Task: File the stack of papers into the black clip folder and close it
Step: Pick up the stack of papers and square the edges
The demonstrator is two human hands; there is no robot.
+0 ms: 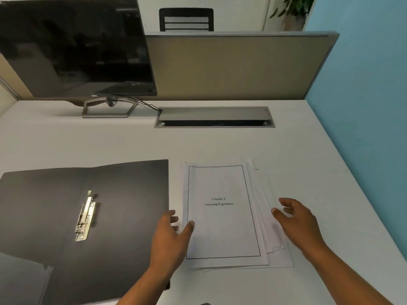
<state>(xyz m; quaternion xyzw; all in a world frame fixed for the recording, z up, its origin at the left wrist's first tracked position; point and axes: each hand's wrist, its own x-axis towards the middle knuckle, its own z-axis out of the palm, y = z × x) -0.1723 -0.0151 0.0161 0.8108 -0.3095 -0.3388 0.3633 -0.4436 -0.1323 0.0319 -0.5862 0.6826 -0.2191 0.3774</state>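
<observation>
To gather the fanned stack of papers [226,216] well, both hands should press in from the two long sides and square the edges first. The stack lies on the desk [220,146], just right of the open black clip folder [66,216]. The left hand [171,236] has its thumb touching the top sheet; the right hand [295,219] is above the fanned edge. Fingers of both are spread, holding nothing.
</observation>
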